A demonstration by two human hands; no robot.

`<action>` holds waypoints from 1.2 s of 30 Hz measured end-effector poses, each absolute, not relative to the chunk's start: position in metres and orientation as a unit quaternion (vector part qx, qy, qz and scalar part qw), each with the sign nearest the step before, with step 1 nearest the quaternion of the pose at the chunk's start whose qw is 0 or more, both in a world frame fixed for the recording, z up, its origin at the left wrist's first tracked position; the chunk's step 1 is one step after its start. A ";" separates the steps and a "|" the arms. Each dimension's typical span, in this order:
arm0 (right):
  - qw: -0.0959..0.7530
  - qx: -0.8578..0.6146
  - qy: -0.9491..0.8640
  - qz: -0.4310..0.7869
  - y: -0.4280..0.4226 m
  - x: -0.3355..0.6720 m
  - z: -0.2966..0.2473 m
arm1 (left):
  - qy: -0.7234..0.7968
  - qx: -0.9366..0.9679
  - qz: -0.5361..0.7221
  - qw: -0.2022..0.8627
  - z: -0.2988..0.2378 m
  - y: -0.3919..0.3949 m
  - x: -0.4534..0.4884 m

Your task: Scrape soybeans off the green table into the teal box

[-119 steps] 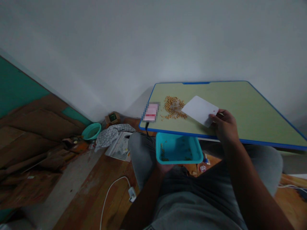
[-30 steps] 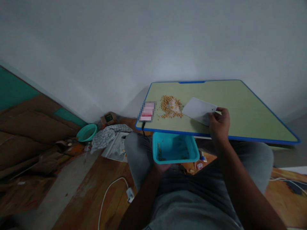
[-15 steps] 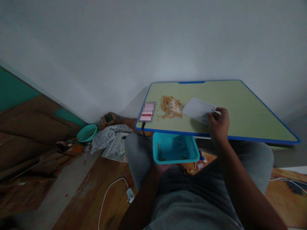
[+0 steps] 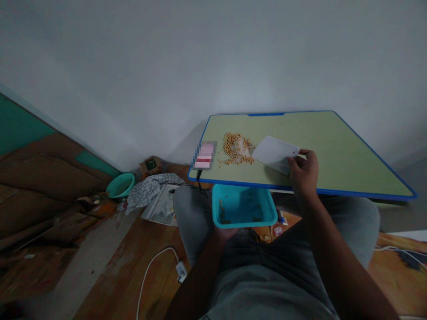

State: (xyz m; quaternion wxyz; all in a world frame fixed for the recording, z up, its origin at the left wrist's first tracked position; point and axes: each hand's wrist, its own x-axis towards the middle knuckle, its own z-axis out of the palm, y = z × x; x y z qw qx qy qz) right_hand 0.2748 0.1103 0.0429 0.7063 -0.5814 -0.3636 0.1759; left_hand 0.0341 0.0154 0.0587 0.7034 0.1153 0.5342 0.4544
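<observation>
Between the thumb and fingers of my right hand [image 4: 304, 171] is a thin white scraper [image 4: 271, 151], held slanted over the table. Its far edge reaches the right side of a heap of yellow-brown soybeans [image 4: 231, 144]. A whitish, grainy patch [image 4: 240, 146] lies among the beans, too small to make out. Below the table's front edge, my left hand [image 4: 227, 233] holds a turquoise plastic basin [image 4: 244, 224] from beneath, its fingers mostly hidden. A few beans are scattered inside the basin along the left side and bottom corners.
The light-green table [image 4: 347, 155] has a blue rim and stands by the wall. At its left end lies a blurred pinkish item [image 4: 204, 155] with a dark strap. On the floor are a green basin [image 4: 120, 185], a checked cloth [image 4: 150, 189] and a white power strip [image 4: 181, 271].
The scraper has shifted very slightly left toward the beans, still in my right hand. The basin and my left hand look unchanged.
</observation>
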 end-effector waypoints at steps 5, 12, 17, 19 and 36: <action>0.700 -0.580 -0.367 0.196 0.109 0.275 0.044 | 0.530 0.061 0.458 0.711 0.036 0.022 0.034; 0.703 -0.566 -0.371 0.220 0.106 0.274 0.045 | 0.487 0.088 0.439 0.750 0.046 0.019 0.026; 0.699 -0.560 -0.372 0.244 0.106 0.273 0.047 | 0.467 0.115 0.413 0.773 0.053 0.015 0.019; 0.696 -0.558 -0.376 0.252 0.106 0.272 0.048 | 0.461 0.133 0.406 0.778 0.049 0.015 0.021; 0.701 -0.554 -0.376 0.246 0.104 0.271 0.051 | 0.261 0.211 0.351 0.874 0.026 0.016 0.019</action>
